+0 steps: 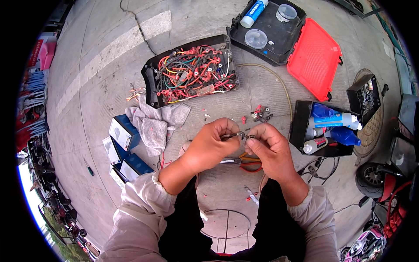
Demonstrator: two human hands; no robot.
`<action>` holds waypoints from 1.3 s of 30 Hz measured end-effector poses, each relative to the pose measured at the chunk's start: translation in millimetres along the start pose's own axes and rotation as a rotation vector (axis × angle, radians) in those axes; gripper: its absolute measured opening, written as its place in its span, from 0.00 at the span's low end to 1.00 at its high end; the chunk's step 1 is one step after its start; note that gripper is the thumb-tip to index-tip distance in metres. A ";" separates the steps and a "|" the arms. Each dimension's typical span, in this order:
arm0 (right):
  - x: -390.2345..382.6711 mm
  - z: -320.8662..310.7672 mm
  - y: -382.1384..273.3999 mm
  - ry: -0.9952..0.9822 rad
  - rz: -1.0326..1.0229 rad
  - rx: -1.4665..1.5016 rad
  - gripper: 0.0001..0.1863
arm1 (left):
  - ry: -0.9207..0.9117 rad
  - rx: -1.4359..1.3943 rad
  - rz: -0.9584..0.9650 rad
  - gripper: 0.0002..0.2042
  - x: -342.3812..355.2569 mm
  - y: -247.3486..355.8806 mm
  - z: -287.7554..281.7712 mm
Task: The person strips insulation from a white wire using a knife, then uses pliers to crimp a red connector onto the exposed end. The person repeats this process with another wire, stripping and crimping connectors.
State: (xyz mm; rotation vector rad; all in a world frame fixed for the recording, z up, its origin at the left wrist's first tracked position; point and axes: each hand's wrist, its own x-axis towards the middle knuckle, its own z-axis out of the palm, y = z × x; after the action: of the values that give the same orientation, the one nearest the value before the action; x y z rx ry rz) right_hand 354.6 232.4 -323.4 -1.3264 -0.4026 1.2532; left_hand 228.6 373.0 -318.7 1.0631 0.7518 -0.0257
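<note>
My left hand (pixel 205 148) is closed in a pinch on a small metal ring piece (pixel 240 135) with a short dark part behind it, just below the centre of the view. Close beside it, my right hand (pixel 273 157) pinches a small brassy metal piece (pixel 250 137); whether the two pieces touch I cannot tell. Beneath my hands, partly hidden, lies a hand tool (pixel 229 161) with orange handles (pixel 253 165). Loose red and black small parts (pixel 262 114) lie on the concrete just beyond my fingertips.
A black tray (pixel 148 85) of tangled wires, an open case (pixel 238 26) with red lid (pixel 314 56), a box (pixel 300 122) of bottles and a parts box (pixel 358 98) stand ahead and right. Grey cloths (pixel 154 135) and blue boxes (pixel 131 168) lie left; a wheeled vehicle (pixel 371 174) stands far right.
</note>
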 end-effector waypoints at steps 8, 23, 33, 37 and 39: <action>-3.9 -1.4 5.5 0.034 -0.187 -0.176 0.06 | 0.166 0.259 0.149 0.06 -6.8 0.8 18.3; -12.8 18.0 -17.6 0.088 -0.757 -0.584 0.13 | 0.218 0.934 1.286 0.15 -6.1 8.6 -12.6; -19.6 7.7 0.3 0.151 -0.549 -0.410 0.10 | 0.277 1.141 1.281 0.12 -9.9 7.0 -10.2; -21.8 1.7 7.3 0.197 -0.514 -0.358 0.08 | 0.278 1.121 1.144 0.15 -7.0 6.1 -6.4; -22.7 -1.5 8.5 0.223 -0.482 -0.341 0.08 | 0.241 1.184 1.073 0.14 -7.9 11.2 -5.0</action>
State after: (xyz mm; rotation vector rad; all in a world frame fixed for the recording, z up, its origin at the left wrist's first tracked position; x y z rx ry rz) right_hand 343.9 210.6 -321.9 -1.5205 -0.7491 0.6454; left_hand 224.0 380.1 -306.8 2.5313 0.2276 0.6560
